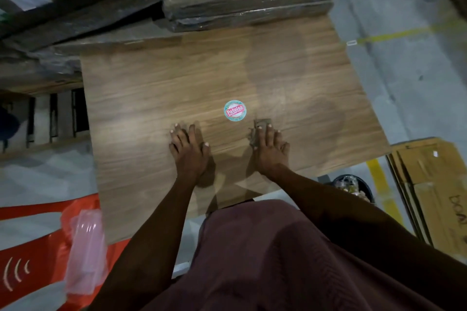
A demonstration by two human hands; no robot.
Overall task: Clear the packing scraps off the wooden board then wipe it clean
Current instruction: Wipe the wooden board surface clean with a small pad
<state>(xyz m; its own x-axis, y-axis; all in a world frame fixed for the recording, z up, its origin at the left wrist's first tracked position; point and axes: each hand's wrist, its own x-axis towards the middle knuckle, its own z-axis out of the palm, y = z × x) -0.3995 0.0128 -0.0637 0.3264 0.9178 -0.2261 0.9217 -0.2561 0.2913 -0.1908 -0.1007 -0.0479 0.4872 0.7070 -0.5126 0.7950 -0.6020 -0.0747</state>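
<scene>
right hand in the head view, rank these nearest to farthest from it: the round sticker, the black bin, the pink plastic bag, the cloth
1. cloth: under the fingers of the right hand on the wooden board.
2. round sticker: on the board, just ahead and left.
3. black bin: on the floor, past the board's near right edge.
4. pink plastic bag: far left, beside the board's near corner.

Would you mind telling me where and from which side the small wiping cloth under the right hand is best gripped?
Probably its far edge: the cloth lies flat on the wooden board, pinned under the right hand, with only that edge and its left side showing. Come from above, curling the fingertips over it.
</scene>
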